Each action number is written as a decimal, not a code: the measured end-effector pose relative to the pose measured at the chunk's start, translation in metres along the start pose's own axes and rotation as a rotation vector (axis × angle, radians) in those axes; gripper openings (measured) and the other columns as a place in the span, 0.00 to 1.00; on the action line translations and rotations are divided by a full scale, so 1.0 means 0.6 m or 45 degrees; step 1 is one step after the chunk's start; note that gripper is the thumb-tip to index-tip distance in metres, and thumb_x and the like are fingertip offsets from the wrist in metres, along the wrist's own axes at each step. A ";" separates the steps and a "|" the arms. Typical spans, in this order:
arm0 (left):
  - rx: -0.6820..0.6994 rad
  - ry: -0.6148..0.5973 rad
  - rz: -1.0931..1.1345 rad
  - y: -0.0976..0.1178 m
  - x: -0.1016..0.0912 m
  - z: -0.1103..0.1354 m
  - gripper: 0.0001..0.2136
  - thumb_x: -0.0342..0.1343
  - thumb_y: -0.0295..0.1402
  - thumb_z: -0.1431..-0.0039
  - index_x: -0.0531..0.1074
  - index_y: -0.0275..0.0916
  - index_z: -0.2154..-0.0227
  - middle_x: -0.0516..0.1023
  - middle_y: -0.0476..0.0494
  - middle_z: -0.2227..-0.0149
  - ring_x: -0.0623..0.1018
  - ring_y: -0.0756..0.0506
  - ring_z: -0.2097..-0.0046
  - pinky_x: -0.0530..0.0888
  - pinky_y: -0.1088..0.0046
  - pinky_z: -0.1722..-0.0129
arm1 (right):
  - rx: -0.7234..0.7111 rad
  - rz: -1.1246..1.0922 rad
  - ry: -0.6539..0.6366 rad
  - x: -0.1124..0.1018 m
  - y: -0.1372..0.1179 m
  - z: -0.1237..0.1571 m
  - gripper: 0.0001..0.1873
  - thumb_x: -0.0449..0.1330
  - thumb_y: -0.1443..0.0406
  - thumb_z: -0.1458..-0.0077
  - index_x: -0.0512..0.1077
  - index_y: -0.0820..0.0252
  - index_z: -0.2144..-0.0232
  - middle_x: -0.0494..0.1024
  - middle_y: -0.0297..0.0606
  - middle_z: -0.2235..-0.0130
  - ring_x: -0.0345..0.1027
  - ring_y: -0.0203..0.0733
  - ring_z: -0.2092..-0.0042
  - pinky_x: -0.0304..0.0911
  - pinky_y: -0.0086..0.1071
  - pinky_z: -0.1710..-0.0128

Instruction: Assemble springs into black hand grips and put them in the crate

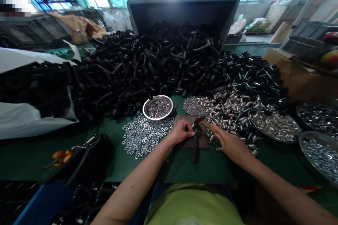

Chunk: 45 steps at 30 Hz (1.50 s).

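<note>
My right hand point(231, 144) is closed around the wooden handle of a hammer point(210, 126). The hammer's dark head point(198, 120) is just above the fingertips of my left hand point(181, 132). With thumb and fingers pinched together, my left hand grips the upper end of a black curved handle point(195, 146); any small piece between the fingertips is hidden. That handle lies on a brown square plate point(182, 144), its straight end pointing toward me. A pile of metal nuts point(145, 135) is beside my left wrist, and metal springs point(232, 110) lie beyond my right hand.
Behind the plate stand a metal bowl of small pins point(158, 108) and a dish of tiny metal parts point(194, 105). Black handles point(158, 59) heap up from a tipped grey bin point(183, 10). Black-headed bolts point(250, 72) and several dishes, including one of nuts point(320, 154), are rightward.
</note>
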<state>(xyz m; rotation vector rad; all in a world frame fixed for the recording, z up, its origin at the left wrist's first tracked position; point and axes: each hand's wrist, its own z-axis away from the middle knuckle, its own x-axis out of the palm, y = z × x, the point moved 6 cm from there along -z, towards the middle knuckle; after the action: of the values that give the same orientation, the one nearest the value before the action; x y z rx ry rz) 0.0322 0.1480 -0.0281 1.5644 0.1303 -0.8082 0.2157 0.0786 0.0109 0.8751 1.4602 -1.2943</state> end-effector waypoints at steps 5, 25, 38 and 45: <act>0.058 0.389 -0.280 0.013 -0.020 0.054 0.19 0.67 0.36 0.59 0.69 0.38 0.63 0.68 0.41 0.54 0.67 0.40 0.51 0.65 0.63 0.52 | -0.044 -0.161 0.123 -0.048 -0.023 0.022 0.21 0.44 0.62 0.38 0.61 0.53 0.44 0.76 0.40 0.52 0.73 0.46 0.56 0.68 0.39 0.61; 0.053 0.335 -0.566 0.002 0.006 0.115 0.03 0.54 0.30 0.47 0.65 0.40 0.69 0.71 0.42 0.64 0.71 0.43 0.61 0.68 0.68 0.62 | -0.200 -0.038 0.086 -0.029 -0.049 0.056 0.22 0.45 0.64 0.38 0.59 0.50 0.42 0.78 0.39 0.55 0.75 0.46 0.61 0.71 0.40 0.65; -0.117 0.237 -0.608 -0.003 -0.016 0.102 0.05 0.55 0.34 0.50 0.67 0.40 0.71 0.73 0.44 0.70 0.73 0.43 0.67 0.66 0.70 0.69 | -0.112 0.036 0.213 -0.008 -0.013 0.036 0.24 0.43 0.61 0.37 0.57 0.52 0.40 0.76 0.39 0.51 0.76 0.46 0.61 0.71 0.37 0.66; -0.316 0.593 -0.655 -0.014 -0.232 0.200 0.06 0.54 0.37 0.48 0.69 0.40 0.70 0.74 0.46 0.68 0.72 0.45 0.66 0.65 0.72 0.69 | -0.671 0.082 0.398 0.044 -0.032 0.125 0.28 0.50 0.62 0.42 0.54 0.43 0.39 0.79 0.34 0.58 0.74 0.44 0.64 0.67 0.35 0.66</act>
<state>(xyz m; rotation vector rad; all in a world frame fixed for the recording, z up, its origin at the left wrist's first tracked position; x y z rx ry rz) -0.1251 0.0918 0.0489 1.4709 0.9673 -0.7664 0.2047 -0.0004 -0.0071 0.7766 1.8835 -0.6844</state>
